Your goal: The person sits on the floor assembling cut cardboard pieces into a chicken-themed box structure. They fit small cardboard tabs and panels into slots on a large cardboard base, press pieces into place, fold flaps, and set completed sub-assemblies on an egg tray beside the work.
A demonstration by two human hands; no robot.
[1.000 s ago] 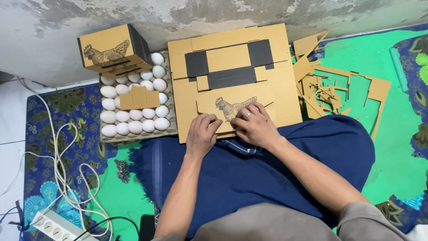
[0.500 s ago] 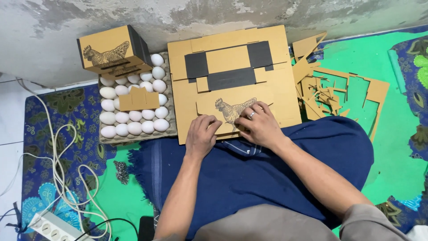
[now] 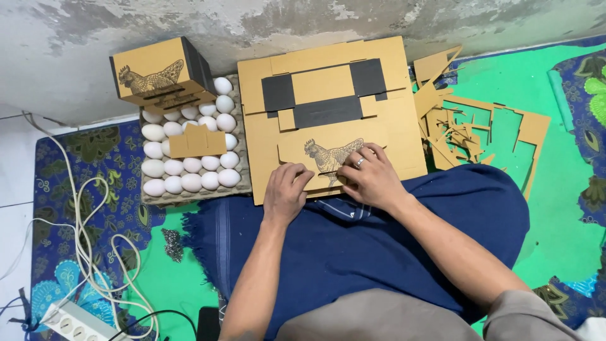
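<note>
So you've got both hands on the flat cardboard sheet in the middle of the frame, the one lying across your lap on the blue cloth with its far end toward the wall. Your left hand is lying palm down on the near edge, fingers curled a bit and pressing. Your right hand, the one with the ring, has its fingertips on the rooster panel, the punched-out piece with the printed bird. Whether you're pinching an edge or just pushing on it, I can't tell from this angle.

Progress-wise, I'd say you're early on this one. The sheet is flat and nothing on it is folded up. The dark cutouts in its upper half look already cleared, and the rooster panel seems to sit in or on the sheet rather than free of it.

One finished box with the same bird is standing in the upper left of the frame, on the far end of the egg tray. A small cardboard piece rests on the eggs. The pile of offcuts at the upper right suggests earlier sheets were stripped. Left to do, by my guess: free the panel, fold, fill.
</note>
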